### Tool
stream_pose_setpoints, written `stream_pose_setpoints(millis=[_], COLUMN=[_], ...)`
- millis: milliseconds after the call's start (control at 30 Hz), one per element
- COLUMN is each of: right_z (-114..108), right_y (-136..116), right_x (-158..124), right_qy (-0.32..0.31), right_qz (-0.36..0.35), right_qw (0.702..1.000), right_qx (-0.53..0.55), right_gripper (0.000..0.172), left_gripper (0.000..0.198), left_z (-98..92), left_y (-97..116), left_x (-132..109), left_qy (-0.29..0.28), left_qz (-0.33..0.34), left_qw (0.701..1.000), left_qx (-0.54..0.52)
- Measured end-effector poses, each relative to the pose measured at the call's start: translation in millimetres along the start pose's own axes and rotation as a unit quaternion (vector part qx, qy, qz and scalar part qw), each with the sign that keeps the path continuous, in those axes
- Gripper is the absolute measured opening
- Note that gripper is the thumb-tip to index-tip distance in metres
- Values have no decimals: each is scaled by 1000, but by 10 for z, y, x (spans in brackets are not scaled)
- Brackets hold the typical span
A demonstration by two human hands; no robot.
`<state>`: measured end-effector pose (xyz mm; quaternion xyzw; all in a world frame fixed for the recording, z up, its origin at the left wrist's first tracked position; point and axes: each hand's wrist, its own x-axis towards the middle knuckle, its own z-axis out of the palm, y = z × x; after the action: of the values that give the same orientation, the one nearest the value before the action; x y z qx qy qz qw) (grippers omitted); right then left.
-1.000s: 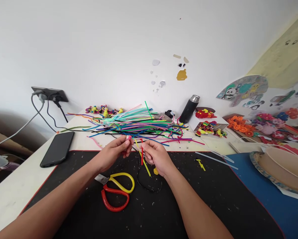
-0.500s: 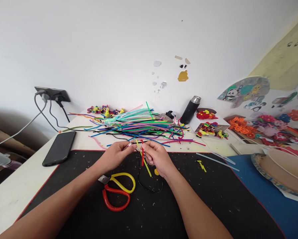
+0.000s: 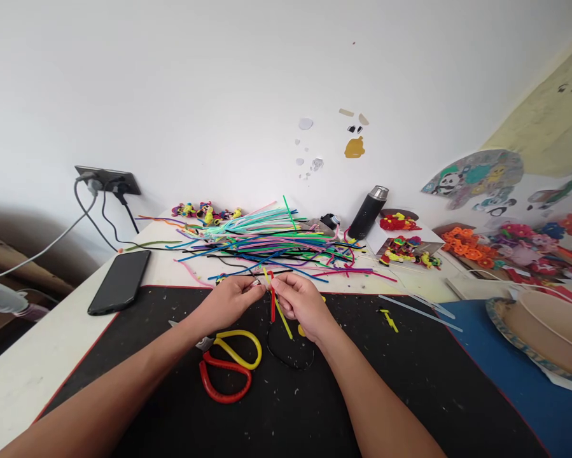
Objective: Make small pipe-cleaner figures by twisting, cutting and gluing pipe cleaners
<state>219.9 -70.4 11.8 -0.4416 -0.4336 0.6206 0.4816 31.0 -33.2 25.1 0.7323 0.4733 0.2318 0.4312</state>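
My right hand (image 3: 305, 306) pinches a short red pipe cleaner (image 3: 273, 308) that is bent at its top and hangs down in front of my fingers. Just to its left, my left hand (image 3: 232, 300) is closed, thumb against fingers; what sits between them is too small to make out. A yellow-green pipe cleaner (image 3: 284, 323) slants down between the hands, and I cannot tell which hand has it. Below them a thin black cord (image 3: 286, 364) curves over the black mat (image 3: 305, 413). Red-and-yellow-handled scissors (image 3: 226, 369) lie under my left forearm.
A pile of coloured pipe cleaners (image 3: 266, 238) spreads along the wall. Left is a phone (image 3: 119, 283); behind right stands a black flask (image 3: 368, 213) beside a white box with small figures (image 3: 403, 249). A yellow twisted piece (image 3: 389, 321) and a round basket (image 3: 543, 331) are at right.
The view has shifted slightly, so everything sits a little further right. My left fingers have come closer to the red pipe cleaner; my right hand keeps its pinch.
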Motion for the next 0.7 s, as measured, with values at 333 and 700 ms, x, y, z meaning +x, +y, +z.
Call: stream_pose_setpoints(millis=[333,700], right_z=[13,14], right_y=[4,17], right_x=[-3,-2], right_qy=[-9,-18], right_qz=[3,4], right_qw=[1000,1000], right_qx=[3,4], right_gripper=[45,48], left_gripper=[47,46], left_z=[32,52], left_y=[-19,-41], left_x=[4,8], left_qy=[-9,-13], left_qz=[1,4], left_qw=[1000,999], left_qx=[-5,36])
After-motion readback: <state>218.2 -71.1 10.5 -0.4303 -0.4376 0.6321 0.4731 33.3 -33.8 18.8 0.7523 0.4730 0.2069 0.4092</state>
